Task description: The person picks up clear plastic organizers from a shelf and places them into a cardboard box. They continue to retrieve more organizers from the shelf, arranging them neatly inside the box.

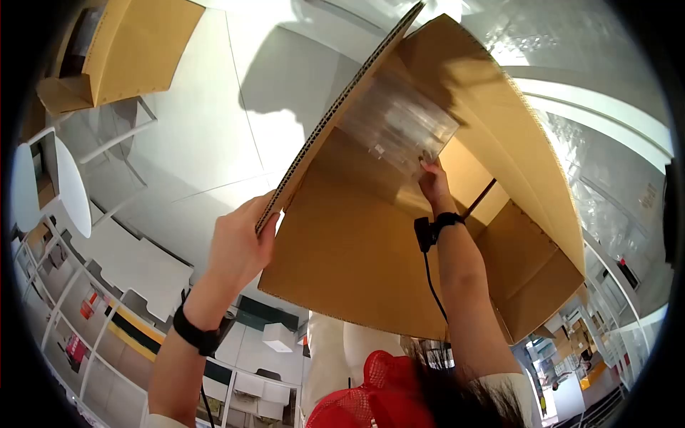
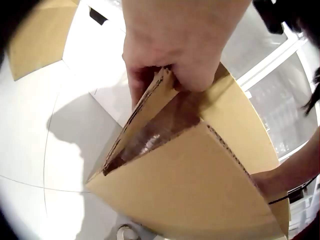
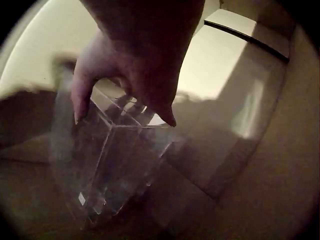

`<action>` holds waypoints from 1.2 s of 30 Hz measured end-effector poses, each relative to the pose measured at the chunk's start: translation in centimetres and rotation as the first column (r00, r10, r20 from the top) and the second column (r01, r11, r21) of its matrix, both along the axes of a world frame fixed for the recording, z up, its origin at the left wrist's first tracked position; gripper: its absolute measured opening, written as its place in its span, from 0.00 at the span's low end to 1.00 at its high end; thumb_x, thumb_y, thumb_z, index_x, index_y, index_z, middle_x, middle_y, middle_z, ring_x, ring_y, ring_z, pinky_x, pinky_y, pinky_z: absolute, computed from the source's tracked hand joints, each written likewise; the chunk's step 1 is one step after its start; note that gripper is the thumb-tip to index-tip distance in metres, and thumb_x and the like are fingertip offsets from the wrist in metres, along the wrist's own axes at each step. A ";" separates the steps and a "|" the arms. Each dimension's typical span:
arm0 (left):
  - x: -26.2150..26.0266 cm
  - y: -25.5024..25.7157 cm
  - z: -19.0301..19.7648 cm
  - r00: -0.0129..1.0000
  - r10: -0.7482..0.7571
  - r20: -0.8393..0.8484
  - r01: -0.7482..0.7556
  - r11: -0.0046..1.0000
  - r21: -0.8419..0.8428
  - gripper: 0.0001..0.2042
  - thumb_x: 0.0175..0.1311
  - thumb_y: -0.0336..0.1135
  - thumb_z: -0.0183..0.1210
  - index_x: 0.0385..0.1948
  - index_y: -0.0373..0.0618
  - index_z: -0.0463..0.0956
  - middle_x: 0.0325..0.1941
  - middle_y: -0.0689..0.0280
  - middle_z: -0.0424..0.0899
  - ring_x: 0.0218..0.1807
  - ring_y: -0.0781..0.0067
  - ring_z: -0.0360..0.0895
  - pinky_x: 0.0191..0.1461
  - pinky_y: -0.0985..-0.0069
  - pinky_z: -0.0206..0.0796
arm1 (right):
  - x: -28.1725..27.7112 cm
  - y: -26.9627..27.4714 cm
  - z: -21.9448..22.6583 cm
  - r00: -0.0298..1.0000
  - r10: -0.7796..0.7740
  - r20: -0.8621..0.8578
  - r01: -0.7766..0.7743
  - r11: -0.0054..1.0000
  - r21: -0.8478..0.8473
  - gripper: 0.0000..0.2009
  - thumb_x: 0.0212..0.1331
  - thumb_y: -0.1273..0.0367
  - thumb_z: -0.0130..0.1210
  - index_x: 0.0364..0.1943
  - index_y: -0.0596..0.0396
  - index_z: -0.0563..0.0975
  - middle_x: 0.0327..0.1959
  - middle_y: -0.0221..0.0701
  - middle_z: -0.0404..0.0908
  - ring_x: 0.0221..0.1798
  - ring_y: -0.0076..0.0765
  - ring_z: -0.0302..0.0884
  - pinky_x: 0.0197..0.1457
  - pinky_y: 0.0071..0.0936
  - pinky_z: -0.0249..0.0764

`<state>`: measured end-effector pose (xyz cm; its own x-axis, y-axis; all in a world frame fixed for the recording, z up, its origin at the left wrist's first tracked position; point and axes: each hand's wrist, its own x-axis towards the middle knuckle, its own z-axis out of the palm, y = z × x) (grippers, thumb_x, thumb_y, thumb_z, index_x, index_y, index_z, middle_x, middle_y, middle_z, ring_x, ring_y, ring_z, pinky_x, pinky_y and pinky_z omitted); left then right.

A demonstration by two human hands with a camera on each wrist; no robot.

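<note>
A large cardboard box (image 1: 357,242) stands tilted with its mouth facing me. My left hand (image 1: 242,239) grips the edge of its raised side, thumb on one face and fingers on the other; the left wrist view shows this hand (image 2: 175,55) above the board's corner. Inside the box lies a clear plastic container (image 1: 399,121) with straight edges and a small white label. My right hand (image 1: 434,182) reaches in and holds the container's near end. In the right wrist view, thumb and fingers of that hand (image 3: 130,75) span the transparent container (image 3: 115,165).
Another open cardboard box (image 1: 143,50) is at the upper left, by a white-legged stand (image 1: 118,143). White wire racks (image 1: 85,314) with goods run along the lower left. A plastic-wrapped stack (image 1: 606,178) is at the right. Pale tiles (image 1: 207,93) cover the floor.
</note>
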<state>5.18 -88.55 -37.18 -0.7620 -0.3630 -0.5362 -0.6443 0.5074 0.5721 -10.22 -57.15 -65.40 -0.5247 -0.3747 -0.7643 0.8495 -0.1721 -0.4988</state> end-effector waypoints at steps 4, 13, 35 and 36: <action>0.0 0.2 -0.3 0.999 0.019 -0.051 -0.018 1.000 0.019 0.06 0.53 0.24 0.50 0.33 0.36 0.71 0.24 0.51 0.74 0.25 0.49 0.71 0.28 0.73 0.64 | 0.0 0.0 -3.0 0.999 -0.017 0.031 0.015 0.998 0.059 0.41 0.41 0.72 0.54 0.63 0.47 0.47 0.66 0.30 0.43 0.65 0.38 0.44 0.62 0.46 0.45; 0.6 1.4 -0.6 0.987 -0.084 -0.137 0.069 0.991 -0.111 0.12 0.50 0.22 0.51 0.39 0.39 0.71 0.33 0.54 0.77 0.30 0.50 0.74 0.31 0.71 0.69 | -0.9 -1.4 -2.2 0.989 0.100 0.107 -0.132 0.927 0.352 0.33 0.51 0.66 0.55 0.62 0.46 0.51 0.63 0.32 0.52 0.65 0.44 0.47 0.59 0.54 0.50; 6.3 7.4 14.8 0.846 -0.472 -0.250 0.472 0.879 -0.062 0.23 0.54 0.30 0.51 0.53 0.37 0.60 0.55 0.50 0.64 0.56 0.51 0.62 0.58 0.67 0.55 | 14.6 26.6 39.4 0.965 0.103 -0.242 0.074 0.776 0.626 0.27 0.56 0.51 0.46 0.50 0.62 0.66 0.44 0.39 0.73 0.42 0.31 0.71 0.45 0.28 0.67; 7.9 7.7 16.2 0.830 -0.517 -0.210 0.521 0.853 -0.043 0.21 0.54 0.31 0.52 0.52 0.37 0.62 0.54 0.50 0.66 0.55 0.53 0.64 0.57 0.67 0.57 | 17.3 30.3 40.8 0.968 0.139 -0.211 0.039 0.742 0.669 0.28 0.56 0.50 0.46 0.50 0.61 0.66 0.42 0.38 0.74 0.40 0.33 0.72 0.44 0.28 0.67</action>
